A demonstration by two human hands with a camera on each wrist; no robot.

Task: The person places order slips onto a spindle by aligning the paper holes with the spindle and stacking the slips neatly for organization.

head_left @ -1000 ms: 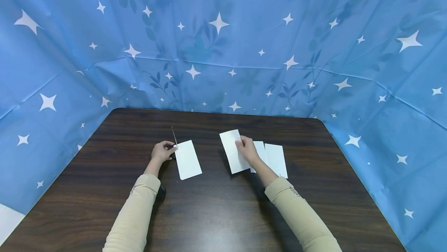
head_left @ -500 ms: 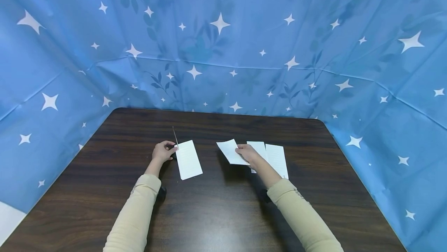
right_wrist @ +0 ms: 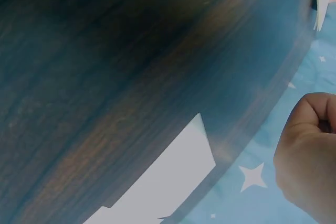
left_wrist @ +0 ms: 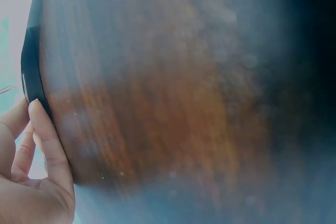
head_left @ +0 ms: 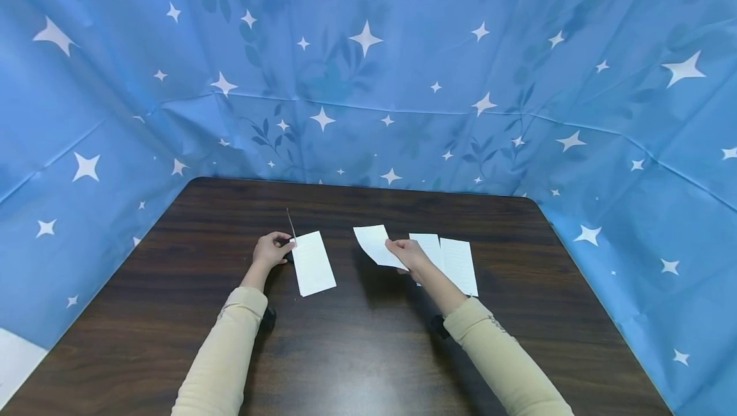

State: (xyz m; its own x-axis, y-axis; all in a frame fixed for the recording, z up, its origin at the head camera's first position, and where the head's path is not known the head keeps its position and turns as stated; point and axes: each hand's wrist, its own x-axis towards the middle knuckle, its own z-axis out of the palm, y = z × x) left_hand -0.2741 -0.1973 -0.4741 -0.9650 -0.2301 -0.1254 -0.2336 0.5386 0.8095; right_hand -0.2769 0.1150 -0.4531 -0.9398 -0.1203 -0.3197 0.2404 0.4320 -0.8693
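A white sheet (head_left: pixel 370 242) is pinched by the right hand (head_left: pixel 407 253) above the worktop (head_left: pixel 357 339), white papers (head_left: pixel 314 265) by the left hand (head_left: pixel 270 250) at one corner.

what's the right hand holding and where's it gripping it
The right hand holds a white sheet, pinched at its right-hand edge as the head view shows it.
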